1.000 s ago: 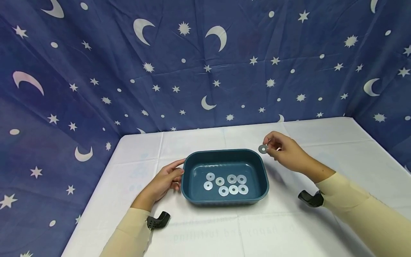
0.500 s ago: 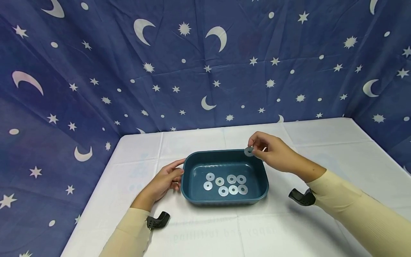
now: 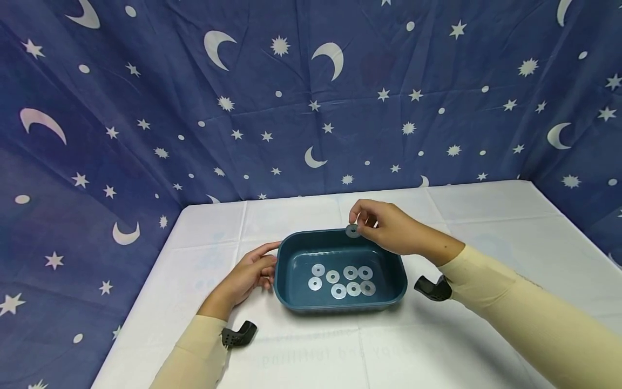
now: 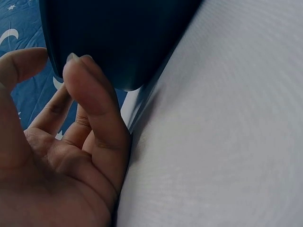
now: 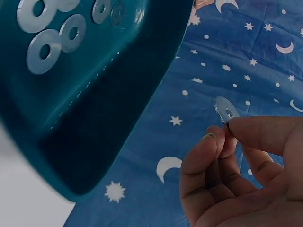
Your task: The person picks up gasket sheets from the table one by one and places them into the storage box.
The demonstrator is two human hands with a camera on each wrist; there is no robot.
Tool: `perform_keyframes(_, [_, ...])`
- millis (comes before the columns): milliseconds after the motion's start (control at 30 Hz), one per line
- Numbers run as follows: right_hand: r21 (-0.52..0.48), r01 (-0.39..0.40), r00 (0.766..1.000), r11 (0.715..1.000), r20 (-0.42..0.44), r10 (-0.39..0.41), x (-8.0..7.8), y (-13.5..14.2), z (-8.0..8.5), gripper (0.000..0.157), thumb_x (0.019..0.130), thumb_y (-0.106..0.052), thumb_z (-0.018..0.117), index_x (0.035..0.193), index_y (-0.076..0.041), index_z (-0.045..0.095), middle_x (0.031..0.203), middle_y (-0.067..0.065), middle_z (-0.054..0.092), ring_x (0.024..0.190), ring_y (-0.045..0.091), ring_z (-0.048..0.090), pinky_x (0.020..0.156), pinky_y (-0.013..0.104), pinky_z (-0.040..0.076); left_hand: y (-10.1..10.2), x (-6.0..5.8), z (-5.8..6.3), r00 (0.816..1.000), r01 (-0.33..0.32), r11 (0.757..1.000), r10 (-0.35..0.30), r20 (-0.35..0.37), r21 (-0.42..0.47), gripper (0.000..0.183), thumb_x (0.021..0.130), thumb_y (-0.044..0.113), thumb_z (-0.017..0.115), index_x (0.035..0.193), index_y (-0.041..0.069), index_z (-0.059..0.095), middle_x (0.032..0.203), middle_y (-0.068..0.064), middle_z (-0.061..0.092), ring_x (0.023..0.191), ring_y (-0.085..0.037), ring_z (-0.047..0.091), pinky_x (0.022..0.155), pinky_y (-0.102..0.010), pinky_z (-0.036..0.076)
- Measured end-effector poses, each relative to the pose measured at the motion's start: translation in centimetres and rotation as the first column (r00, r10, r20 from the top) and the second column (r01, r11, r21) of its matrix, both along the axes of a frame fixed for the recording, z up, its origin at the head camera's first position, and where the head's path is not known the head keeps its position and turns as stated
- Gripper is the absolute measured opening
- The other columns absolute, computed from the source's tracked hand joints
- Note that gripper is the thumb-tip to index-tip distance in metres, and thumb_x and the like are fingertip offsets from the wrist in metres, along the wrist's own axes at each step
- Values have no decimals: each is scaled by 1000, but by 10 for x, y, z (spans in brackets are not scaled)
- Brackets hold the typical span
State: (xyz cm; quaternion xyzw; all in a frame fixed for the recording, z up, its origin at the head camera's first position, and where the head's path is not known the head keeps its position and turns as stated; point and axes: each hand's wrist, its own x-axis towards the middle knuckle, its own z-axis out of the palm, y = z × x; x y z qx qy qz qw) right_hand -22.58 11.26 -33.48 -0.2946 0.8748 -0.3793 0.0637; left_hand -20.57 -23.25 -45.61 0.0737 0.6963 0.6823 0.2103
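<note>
A dark teal rectangular tub (image 3: 340, 305) sits on the white cloth, with several flat metal washers (image 3: 350, 272) lying spread over its floor. My right hand (image 3: 389, 227) pinches one more washer (image 5: 224, 109) between thumb and fingertips, above the tub's back rim. In the right wrist view this washer stands tilted at the fingertips, with other washers (image 5: 43, 51) in the tub beyond. My left hand (image 3: 249, 274) rests against the tub's left side, fingertips right at the rim. The left wrist view shows loosely bent fingers (image 4: 94, 101) beside the tub wall.
A white cloth (image 3: 311, 356) with creases and faint print covers the table. Behind and at both sides hangs a blue curtain (image 3: 272, 135) with moons and stars. Black wrist devices (image 3: 239, 334) stick out from both sleeves.
My right hand has moved left with the pinched washer, from right of the tub to over its back rim. The left hand, the tub and the washers inside have stayed put.
</note>
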Motion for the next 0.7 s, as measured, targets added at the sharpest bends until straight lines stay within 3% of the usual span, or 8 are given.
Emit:
perform_keyframes(233, [37,-19,999,999,34,17,-6,-17,-4,16,95,0,60,104,-12,61,84,4,61,72,18,54,63,29,48,1,2,2,1000,-4,1000,4,6,-2,51,101,23,54,150,14,42,70,0,56,59,-9,56,52,-19,50])
perform_keyframes(700, [83,-130,986,988,112,120,-13,-34,-22,16,94,4,58,103,-7,63,77,3,57,68,14,51,66,26,46,1,1,2,1000,9,1000,-9,-19,0,52,101,23,58,147,6,42,83,5,61,60,-9,58,52,-19,50])
